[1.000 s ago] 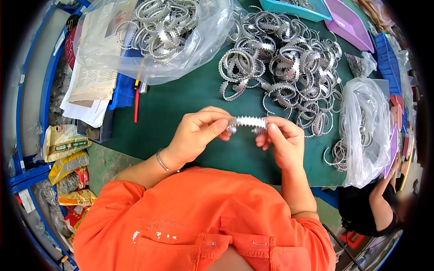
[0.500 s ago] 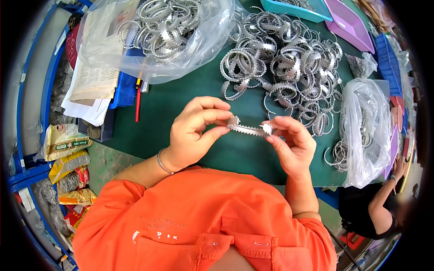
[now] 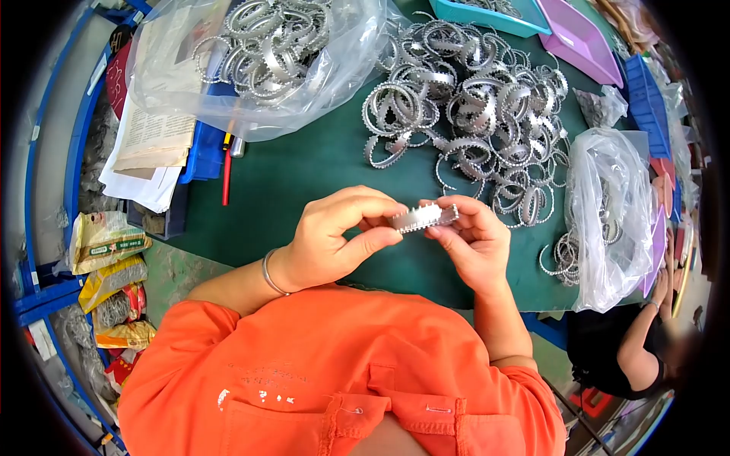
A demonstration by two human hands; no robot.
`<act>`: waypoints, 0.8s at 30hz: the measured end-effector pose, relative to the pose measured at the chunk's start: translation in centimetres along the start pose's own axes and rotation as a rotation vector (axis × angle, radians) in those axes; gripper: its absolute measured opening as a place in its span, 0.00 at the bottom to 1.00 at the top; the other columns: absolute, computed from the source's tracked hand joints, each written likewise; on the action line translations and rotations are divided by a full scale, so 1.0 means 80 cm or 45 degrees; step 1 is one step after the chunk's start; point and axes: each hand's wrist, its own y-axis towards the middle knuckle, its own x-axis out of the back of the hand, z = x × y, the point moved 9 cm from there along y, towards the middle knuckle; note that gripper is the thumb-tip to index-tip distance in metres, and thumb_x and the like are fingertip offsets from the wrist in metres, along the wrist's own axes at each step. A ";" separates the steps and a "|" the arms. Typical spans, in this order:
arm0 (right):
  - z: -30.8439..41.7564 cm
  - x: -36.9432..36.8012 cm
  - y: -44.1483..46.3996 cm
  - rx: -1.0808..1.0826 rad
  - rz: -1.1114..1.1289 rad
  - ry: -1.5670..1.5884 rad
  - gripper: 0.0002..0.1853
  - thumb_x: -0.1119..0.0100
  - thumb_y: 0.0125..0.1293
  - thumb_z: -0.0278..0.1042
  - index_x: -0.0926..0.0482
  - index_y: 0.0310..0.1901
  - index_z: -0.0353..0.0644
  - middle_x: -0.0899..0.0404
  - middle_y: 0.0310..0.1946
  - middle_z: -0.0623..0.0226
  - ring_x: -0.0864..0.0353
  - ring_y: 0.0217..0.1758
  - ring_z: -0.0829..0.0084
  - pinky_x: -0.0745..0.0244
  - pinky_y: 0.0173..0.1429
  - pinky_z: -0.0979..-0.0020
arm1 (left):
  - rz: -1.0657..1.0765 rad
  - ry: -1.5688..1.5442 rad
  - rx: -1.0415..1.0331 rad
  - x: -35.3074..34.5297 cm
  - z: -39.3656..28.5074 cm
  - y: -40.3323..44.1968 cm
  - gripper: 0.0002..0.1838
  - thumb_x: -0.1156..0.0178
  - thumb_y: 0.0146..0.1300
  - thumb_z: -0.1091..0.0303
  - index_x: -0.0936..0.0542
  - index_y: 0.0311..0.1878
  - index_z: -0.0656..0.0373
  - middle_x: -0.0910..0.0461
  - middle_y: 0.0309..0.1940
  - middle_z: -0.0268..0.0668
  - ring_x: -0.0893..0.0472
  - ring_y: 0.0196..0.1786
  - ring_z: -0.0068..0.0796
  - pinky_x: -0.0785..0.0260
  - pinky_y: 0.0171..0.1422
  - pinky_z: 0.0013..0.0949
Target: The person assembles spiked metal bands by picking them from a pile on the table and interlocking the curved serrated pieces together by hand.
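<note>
Between my two hands is a toothed metal ring (image 3: 417, 220), held just above the green tabletop. My left hand (image 3: 339, 232) pinches its left end between thumb and fingers. The thumb and fingers of my right hand (image 3: 473, 237) close on its right end. Part of the ring is hidden behind my fingers. Beyond my hands lies a loose heap of similar toothed metal rings (image 3: 487, 106). More of these rings (image 3: 277, 53) rest in an open clear plastic bag (image 3: 319, 102) at the back left.
A red pen (image 3: 226, 178) lies by papers (image 3: 144, 144) at left. A teal tray (image 3: 494, 17) and a purple tray (image 3: 582, 45) stand at the back. A clear plastic bag (image 3: 608, 197) is on the right, near another person's arm (image 3: 637, 334).
The ring has turned in my fingers, from its curved opening facing away to its outer band showing. My hands have come closer together, the left one slightly lower.
</note>
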 end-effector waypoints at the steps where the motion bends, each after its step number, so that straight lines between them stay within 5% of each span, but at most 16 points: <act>1: -0.005 -0.002 -0.002 -0.015 0.004 -0.021 0.15 0.47 0.56 0.13 0.30 0.47 0.31 0.22 0.43 0.57 0.22 0.43 0.75 0.25 0.47 0.77 | -0.077 -0.194 0.135 0.001 0.013 -0.003 0.13 0.36 0.47 0.81 0.23 0.39 0.68 0.23 0.35 0.44 0.22 0.34 0.28 0.28 0.34 0.26; 3: -0.015 -0.009 -0.003 -0.098 0.007 0.063 0.16 0.45 0.56 0.15 0.31 0.47 0.31 0.21 0.40 0.59 0.22 0.43 0.77 0.25 0.47 0.77 | -0.158 -0.387 0.270 0.002 0.025 -0.005 0.14 0.36 0.48 0.81 0.24 0.39 0.69 0.22 0.34 0.43 0.22 0.34 0.27 0.28 0.34 0.26; 7: -0.014 0.002 -0.005 -0.087 -0.064 -0.109 0.14 0.42 0.55 0.18 0.27 0.44 0.33 0.20 0.36 0.63 0.21 0.38 0.79 0.25 0.41 0.79 | -0.058 0.096 -0.096 0.003 -0.014 0.009 0.15 0.34 0.44 0.79 0.23 0.38 0.68 0.22 0.31 0.43 0.23 0.30 0.29 0.30 0.32 0.27; 9: 0.027 0.017 -0.008 0.151 -0.044 -0.802 0.10 0.39 0.52 0.20 0.23 0.37 0.36 0.21 0.31 0.65 0.22 0.31 0.78 0.27 0.33 0.79 | -0.064 0.372 -0.309 0.012 -0.044 0.014 0.17 0.31 0.40 0.78 0.22 0.37 0.66 0.23 0.29 0.42 0.23 0.29 0.33 0.31 0.31 0.28; 11: 0.050 0.060 -0.017 0.136 -0.253 -1.000 0.06 0.39 0.49 0.20 0.23 0.31 0.36 0.24 0.24 0.63 0.24 0.25 0.73 0.30 0.29 0.76 | -0.254 0.721 -0.518 0.043 -0.080 0.024 0.16 0.32 0.40 0.78 0.21 0.37 0.63 0.23 0.29 0.40 0.24 0.31 0.34 0.30 0.34 0.30; 13: 0.052 0.100 -0.030 -0.081 -0.365 -1.206 0.06 0.37 0.50 0.25 0.23 0.29 0.35 0.24 0.23 0.62 0.24 0.23 0.70 0.30 0.28 0.74 | -0.638 0.977 -0.491 0.093 -0.077 0.028 0.15 0.33 0.43 0.77 0.21 0.38 0.63 0.23 0.33 0.38 0.24 0.33 0.33 0.30 0.38 0.30; 15: 0.047 0.105 -0.036 -0.222 -0.337 -1.284 0.08 0.36 0.49 0.28 0.24 0.28 0.35 0.25 0.22 0.61 0.25 0.22 0.68 0.30 0.28 0.73 | -0.838 0.913 -0.169 0.148 -0.059 0.050 0.15 0.36 0.49 0.75 0.22 0.42 0.65 0.24 0.39 0.39 0.24 0.36 0.31 0.30 0.41 0.30; 17: 0.042 0.096 -0.039 -0.267 -0.254 -1.485 0.14 0.32 0.46 0.37 0.24 0.29 0.36 0.25 0.22 0.61 0.26 0.21 0.64 0.30 0.27 0.69 | -0.809 1.060 -0.276 0.158 -0.058 0.061 0.17 0.38 0.53 0.74 0.24 0.47 0.66 0.26 0.44 0.40 0.25 0.38 0.29 0.30 0.42 0.29; 21: 0.045 0.071 -0.041 -0.091 -0.177 -1.647 0.15 0.32 0.42 0.34 0.23 0.33 0.40 0.28 0.22 0.62 0.26 0.26 0.62 0.31 0.29 0.66 | -0.719 1.024 -0.526 0.113 -0.087 0.050 0.16 0.38 0.51 0.76 0.23 0.45 0.63 0.27 0.46 0.41 0.25 0.38 0.28 0.31 0.42 0.27; 24: 0.044 0.036 -0.040 0.069 0.064 -1.818 0.12 0.36 0.41 0.27 0.22 0.32 0.43 0.32 0.23 0.63 0.27 0.30 0.62 0.31 0.31 0.65 | -0.258 0.906 -0.545 0.052 -0.083 0.045 0.13 0.38 0.48 0.81 0.22 0.39 0.63 0.25 0.40 0.42 0.24 0.32 0.29 0.31 0.40 0.27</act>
